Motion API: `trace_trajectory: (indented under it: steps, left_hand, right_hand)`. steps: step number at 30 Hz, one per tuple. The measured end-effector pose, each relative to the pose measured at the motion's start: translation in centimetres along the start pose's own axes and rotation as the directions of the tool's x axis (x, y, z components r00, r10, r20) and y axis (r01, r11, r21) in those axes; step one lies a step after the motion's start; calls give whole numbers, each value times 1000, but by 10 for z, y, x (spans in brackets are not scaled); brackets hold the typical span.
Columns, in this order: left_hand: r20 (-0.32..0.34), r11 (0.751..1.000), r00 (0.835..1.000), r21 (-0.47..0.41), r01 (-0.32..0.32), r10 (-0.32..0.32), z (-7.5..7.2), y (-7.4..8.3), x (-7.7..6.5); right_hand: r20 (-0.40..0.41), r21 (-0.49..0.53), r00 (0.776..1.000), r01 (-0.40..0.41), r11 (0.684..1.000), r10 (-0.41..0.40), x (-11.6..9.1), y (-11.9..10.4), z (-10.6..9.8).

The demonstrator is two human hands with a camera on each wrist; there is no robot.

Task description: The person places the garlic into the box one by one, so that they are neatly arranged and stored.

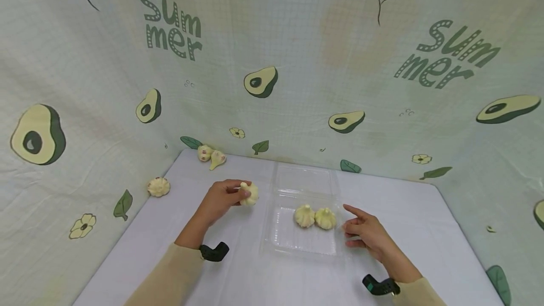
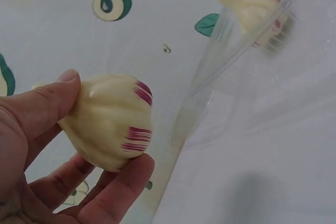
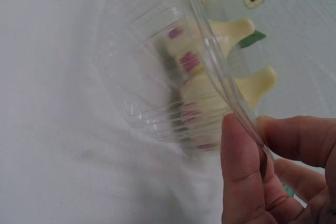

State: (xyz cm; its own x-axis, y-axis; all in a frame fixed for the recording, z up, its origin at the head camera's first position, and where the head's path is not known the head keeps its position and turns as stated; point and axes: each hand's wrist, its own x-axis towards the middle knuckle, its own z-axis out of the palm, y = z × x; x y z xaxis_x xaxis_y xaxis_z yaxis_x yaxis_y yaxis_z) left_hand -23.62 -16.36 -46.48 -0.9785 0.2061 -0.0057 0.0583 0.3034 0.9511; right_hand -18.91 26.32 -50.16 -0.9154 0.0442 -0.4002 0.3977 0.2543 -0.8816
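Note:
In the head view my left hand [image 1: 218,202] holds a garlic bulb [image 1: 251,194] to the left of a clear plastic container. The left wrist view shows that bulb [image 2: 113,119] between thumb and fingertips, cream with purple streaks. The clear container [image 1: 293,245] lies on the table with its lid [image 1: 305,178] folded back. Inside it, toward the right, two more garlic bulbs [image 1: 325,219] sit side by side, stems upward. My right hand [image 1: 369,231] is at the container's right side. As the right wrist view shows, its thumb and fingers pinch the container's rim [image 3: 231,95].
Two garlic bulbs [image 1: 217,159] lie close together at the table's back left corner. Another bulb [image 1: 158,186] rests by the left edge. A printed cloth [image 1: 297,51] with avocados hangs behind and along the sides of the white table [image 1: 395,207].

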Motion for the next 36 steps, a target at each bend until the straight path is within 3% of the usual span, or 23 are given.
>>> trace_trajectory:
  steps: [9,15,20,24,30,36]
  left_hand:
    - [86,986,994,147,-75,63,27,12,2]
    - [141,983,986,141,-114,94,47,17,9]
    - [218,974,969,167,-153,115,60,19,14]
    - [259,963,958,201,-181,126,66,18,17]
    - [279,959,947,184,-217,160,71,17,22]
    - [277,953,947,202,-226,166,75,18,23]
  right_hand:
    - [14,10,1000,6,1000,-6,-1,-1,0]
    - [18,2,1000,16,1000,-16,-2,-4,-1]
    - [15,-4,1000,15,1000,-15,-2,-4,0]
    - [11,-2,1000,7,1000,-7,-1,-2,0]
    - [6,-3,1000,3,1000,-3,-1,0,0]
    - [12,-5,1000,7,1000,-7,-1,-1,0]
